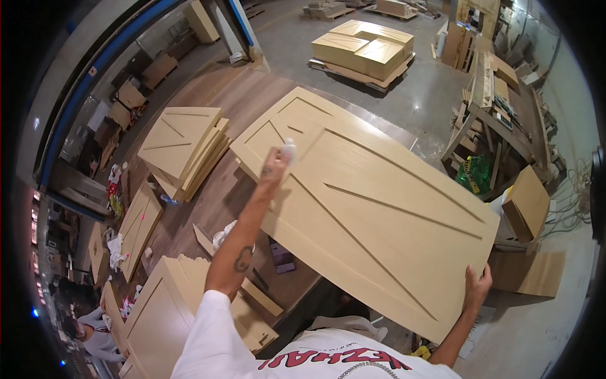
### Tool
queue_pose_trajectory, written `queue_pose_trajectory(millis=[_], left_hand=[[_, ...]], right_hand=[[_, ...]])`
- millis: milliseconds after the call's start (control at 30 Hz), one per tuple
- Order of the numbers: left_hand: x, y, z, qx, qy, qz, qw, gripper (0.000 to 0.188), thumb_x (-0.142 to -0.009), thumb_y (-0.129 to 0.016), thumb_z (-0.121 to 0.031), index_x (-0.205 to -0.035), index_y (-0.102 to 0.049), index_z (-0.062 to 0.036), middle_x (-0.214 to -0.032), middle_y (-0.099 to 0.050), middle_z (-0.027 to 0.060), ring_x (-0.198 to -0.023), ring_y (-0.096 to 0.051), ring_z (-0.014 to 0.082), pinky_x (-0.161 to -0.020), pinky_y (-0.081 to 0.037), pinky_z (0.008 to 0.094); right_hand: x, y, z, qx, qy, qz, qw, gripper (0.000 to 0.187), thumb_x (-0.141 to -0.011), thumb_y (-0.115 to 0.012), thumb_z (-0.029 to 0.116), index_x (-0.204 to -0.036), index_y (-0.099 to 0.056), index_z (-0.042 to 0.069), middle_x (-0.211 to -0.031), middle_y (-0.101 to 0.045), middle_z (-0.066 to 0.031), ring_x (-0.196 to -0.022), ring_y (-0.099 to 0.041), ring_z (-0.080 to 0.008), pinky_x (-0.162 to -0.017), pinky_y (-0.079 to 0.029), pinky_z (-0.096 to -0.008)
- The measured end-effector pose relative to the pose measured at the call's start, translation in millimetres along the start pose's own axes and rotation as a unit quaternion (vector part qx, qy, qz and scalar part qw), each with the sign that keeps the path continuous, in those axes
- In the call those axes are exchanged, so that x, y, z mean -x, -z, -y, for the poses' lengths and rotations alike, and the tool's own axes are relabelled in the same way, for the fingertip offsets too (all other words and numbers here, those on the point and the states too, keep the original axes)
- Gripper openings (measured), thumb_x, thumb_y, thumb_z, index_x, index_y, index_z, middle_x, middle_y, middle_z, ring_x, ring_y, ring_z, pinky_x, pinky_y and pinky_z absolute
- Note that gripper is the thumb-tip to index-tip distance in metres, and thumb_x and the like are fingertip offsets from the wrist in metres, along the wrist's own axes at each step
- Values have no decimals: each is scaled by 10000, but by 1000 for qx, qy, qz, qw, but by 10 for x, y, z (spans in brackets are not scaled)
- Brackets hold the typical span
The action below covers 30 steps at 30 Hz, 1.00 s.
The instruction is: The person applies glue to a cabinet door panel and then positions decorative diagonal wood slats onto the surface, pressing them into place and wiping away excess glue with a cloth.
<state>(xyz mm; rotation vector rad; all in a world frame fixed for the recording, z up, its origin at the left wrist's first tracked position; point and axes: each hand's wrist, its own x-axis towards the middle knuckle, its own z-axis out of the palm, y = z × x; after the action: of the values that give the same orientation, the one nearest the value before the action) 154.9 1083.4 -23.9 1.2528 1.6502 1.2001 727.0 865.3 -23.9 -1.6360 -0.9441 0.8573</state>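
Cream-coloured, the grooved panel [379, 208] had its near-right edge grasped by the right hand [478, 287], while the left hand [274, 167] clutched a blurred white object [289, 150] at far left.

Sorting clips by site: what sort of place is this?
Probably a woodworking or furniture workshop: a large pale grooved panel, similar stacked panels nearby, and another stack beyond on the floor.

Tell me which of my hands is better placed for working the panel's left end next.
Probably your left: the left hand is over that end, holding a small white object. Your right hand is at the opposite end of the panel.
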Motion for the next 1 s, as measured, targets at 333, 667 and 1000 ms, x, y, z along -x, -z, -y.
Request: queue_pose_trajectory(millis=[333,667,1000], left_hand=[[-453,-676,360,-85,-97,50,990,331,-978,-576,-363,-1101,-575,-56,-1004,-596,127,-878,-590,195,-779,-481,336],[409,115,36,241,39,-78,967,262,-994,-565,-280,-1161,-533,-80,-1149,-615,79,-1036,-575,156,-903,-437,346],[1683,803,-219,338,-4,-151,929,254,-988,-579,-232,-1165,-522,-58,-1146,-642,129,-1062,-622,219,-943,-479,389]], right_hand=[[232,-88,-396,-92,-32,-85,992,415,-889,-687,133,-1227,-535,-54,-1112,-620,-111,-993,-583,-174,-886,-474,-309],[-66,-1353,-494,-41,-12,-72,997,572,-849,-726,112,-1317,-445,-63,-1192,-576,-157,-1064,-571,-227,-942,-451,-350],[-157,-2377,-270,-155,-16,-75,985,657,-878,-700,93,-1386,-322,-77,-1274,-500,-171,-1127,-546,-250,-980,-448,-357]])
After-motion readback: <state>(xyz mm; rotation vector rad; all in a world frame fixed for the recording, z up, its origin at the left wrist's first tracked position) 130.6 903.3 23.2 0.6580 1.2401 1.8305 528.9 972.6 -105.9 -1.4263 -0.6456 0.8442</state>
